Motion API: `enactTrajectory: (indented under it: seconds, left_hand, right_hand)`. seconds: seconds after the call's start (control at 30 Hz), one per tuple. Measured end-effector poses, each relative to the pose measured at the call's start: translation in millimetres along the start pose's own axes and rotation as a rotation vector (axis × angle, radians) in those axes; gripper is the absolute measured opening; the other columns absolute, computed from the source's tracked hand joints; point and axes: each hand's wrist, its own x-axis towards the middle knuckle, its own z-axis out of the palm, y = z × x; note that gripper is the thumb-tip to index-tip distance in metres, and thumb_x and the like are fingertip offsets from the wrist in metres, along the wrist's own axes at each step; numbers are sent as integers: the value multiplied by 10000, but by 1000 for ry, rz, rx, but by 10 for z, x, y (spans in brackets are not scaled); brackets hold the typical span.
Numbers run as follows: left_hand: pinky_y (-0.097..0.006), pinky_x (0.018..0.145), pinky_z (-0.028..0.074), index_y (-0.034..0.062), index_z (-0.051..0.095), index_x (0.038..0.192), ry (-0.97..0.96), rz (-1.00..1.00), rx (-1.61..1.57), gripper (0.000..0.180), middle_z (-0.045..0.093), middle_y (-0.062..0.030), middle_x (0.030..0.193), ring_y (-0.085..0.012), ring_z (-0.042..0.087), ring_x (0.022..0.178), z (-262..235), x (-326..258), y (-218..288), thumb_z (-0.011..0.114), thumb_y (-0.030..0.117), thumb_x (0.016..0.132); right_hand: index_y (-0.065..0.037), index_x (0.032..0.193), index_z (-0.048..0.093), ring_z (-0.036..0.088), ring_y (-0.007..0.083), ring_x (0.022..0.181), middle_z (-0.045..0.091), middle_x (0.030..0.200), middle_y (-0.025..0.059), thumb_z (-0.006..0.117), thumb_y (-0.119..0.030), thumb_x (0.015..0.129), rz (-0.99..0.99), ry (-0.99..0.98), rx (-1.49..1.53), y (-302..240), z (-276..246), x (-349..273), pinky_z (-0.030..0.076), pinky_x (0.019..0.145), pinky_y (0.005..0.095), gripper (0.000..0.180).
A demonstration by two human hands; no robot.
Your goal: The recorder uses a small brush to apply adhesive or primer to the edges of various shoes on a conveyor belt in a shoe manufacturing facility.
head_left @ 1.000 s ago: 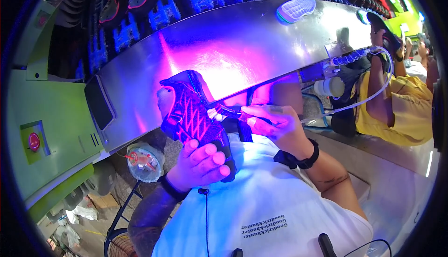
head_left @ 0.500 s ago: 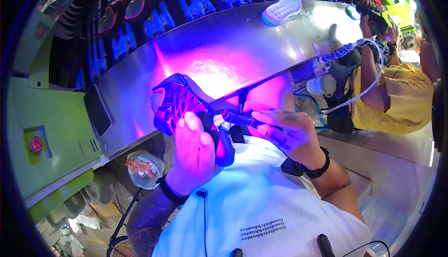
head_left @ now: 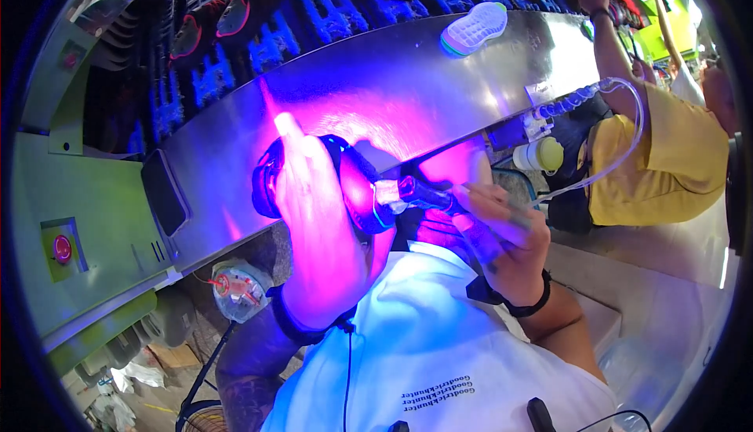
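Note:
My left hand (head_left: 314, 189) holds a dark shoe upper (head_left: 359, 190) in front of the bench, its fingers stretched along the near face and covering much of it. In my right hand (head_left: 506, 228) is a brush (head_left: 427, 195) with a dark handle. The brush's pale tip touches or nearly touches the shoe's edge on the right side; glare hides the exact contact. Strong pink and violet light washes over the shoe and both hands.
A metal bench (head_left: 408, 63) curves across, with a pale shoe sole (head_left: 474, 29) on it. Behind is a blue conveyor (head_left: 329, 9) carrying dark shoes. At right are a clear hose (head_left: 627, 87), a capped container (head_left: 541, 154) and a co-worker in yellow (head_left: 659, 161). Green machinery (head_left: 86, 220) stands left.
The shoe has turned in my left hand, which has moved up and over it, fingers now pointing away. My right hand and the brush have shifted slightly right. The co-worker's arm has reached farther away.

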Motion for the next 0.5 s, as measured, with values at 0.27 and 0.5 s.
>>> enactTrajectory:
  seconds: [0.27,0.5]
  left_hand:
    - [-531,1205,243,-100,114,1596,-56,0,-69,993,120,-354,1656,-483,265,1507,-196,385,-145,718,126,841]
    - [-437,1207,294,-49,104,1624,-129,-111,-186,1095,184,-276,1680,-357,318,1517,-446,608,-424,783,100,777]
  right_hand:
    - [0,1241,711,717,320,914,738,1082,182,693,107,809,-252,23,-150,-16,-16,538,563,813,375,446]
    - [10,1246,706,714,294,916,738,1091,173,668,127,808,-326,60,-60,147,306,843,555,831,353,456]
